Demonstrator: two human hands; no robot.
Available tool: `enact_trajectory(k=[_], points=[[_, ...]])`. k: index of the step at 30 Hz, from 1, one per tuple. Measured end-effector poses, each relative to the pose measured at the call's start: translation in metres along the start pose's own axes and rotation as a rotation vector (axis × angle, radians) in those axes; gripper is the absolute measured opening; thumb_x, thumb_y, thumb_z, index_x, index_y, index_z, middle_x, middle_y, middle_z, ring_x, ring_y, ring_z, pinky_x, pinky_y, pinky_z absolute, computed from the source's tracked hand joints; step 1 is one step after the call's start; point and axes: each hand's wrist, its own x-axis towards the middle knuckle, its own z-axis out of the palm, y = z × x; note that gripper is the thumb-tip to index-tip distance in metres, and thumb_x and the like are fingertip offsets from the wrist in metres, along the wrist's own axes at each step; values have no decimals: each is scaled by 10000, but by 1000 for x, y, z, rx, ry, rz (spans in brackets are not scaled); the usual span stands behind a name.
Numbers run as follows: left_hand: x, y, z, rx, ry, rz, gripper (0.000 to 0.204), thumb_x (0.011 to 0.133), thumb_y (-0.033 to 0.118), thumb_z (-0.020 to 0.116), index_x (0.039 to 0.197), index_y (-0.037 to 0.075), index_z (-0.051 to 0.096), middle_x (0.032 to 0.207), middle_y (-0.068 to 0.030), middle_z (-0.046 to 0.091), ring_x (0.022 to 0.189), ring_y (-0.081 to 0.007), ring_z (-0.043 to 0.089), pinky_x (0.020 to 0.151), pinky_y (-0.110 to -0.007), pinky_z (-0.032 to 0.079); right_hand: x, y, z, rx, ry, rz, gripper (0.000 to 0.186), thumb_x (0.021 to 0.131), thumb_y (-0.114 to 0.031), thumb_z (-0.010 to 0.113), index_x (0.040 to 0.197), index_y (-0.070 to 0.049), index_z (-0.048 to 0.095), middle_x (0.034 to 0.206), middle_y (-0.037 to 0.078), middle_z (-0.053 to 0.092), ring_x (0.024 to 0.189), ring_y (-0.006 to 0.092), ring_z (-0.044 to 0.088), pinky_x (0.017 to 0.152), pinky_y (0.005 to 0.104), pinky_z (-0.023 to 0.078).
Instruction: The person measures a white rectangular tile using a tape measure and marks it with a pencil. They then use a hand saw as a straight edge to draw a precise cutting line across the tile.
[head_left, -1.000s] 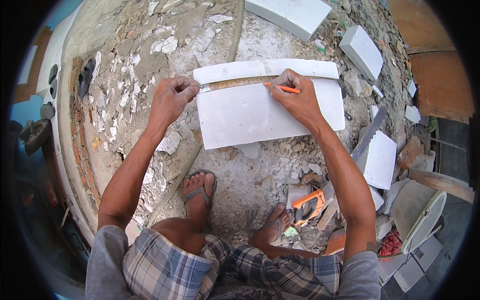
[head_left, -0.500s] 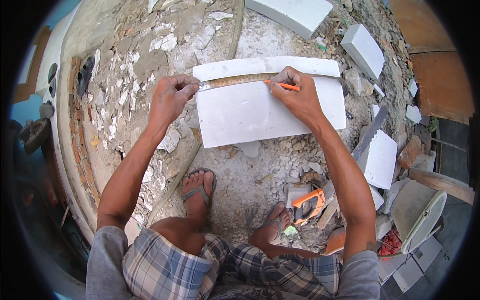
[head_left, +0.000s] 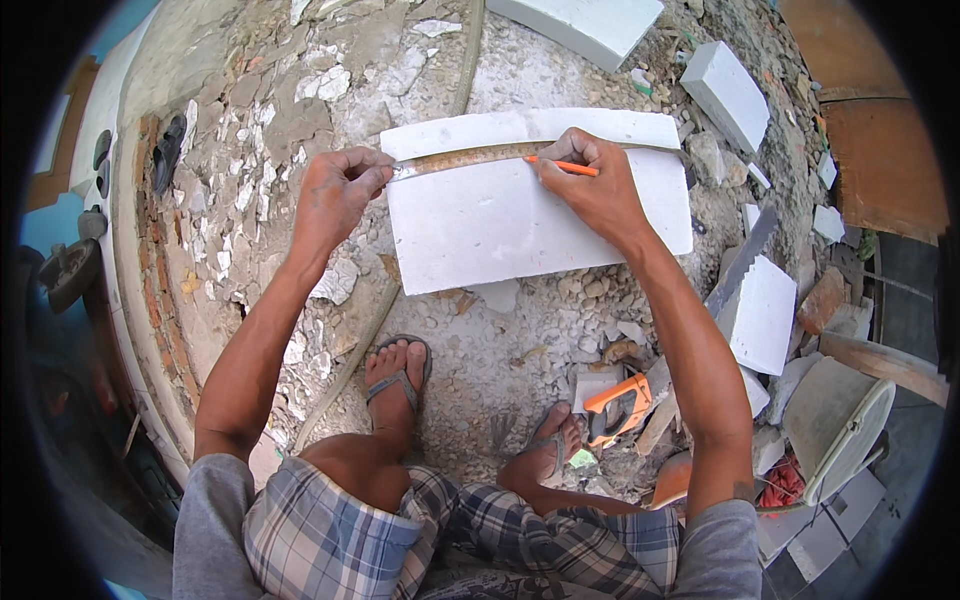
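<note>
A white lightweight block [head_left: 480, 225] lies across the rubble in front of me. Over its upper face runs a worn, yellowish tape measure [head_left: 465, 160], its far end curving past the block's right edge. At the left edge, my left hand [head_left: 338, 195] pinches the metal tip of the tape between thumb and fingers. My right hand [head_left: 600, 195] is closed around an orange pencil [head_left: 576, 168], whose point rests at the tape's lower edge near the block's middle. Part of the tape is hidden behind the right-hand fingers.
An orange-handled handsaw [head_left: 618, 408] lies at the right, partly behind my forearm. More white blocks [head_left: 725, 95] sit at the far right. A hose [head_left: 345, 375] crosses the rubbly ground, and a bucket [head_left: 815, 425] lies tipped at lower right. Dark sandals [head_left: 170, 150] stand at left.
The block, tape and both hands appear very slightly farther up and left in the picture. Both grips stay the same.
</note>
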Motion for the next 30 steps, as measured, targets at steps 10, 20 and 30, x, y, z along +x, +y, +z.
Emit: enact_trajectory(k=[10,20,30], points=[[2,-2,-1,6,-18,-26,217,976,120,739,1110,-47,775,889,-84,778,784,-120,706,769,-265,581,1,1,1,-6,7,-7,198,879,-189,774,848,1,727,741,21,694,702,71,573,652,275,483],[-4,3,4,-75,13,-10,215,975,116,728,1093,-58,770,862,-83,762,756,-117,687,729,-268,568,-4,-6,-13,0,-10,-1,205,913,-208,753,917,-3,740,796,35,717,732,90,611,692,269,502],[-1,-2,9,-71,-8,-21,252,987,168,726,1135,-32,769,924,-94,782,805,-129,719,775,-280,599,-37,120,-168,-478,459,139,798,992,-544,688,1472,79,551,1255,243,717,1110,237,681,1012,366,517]])
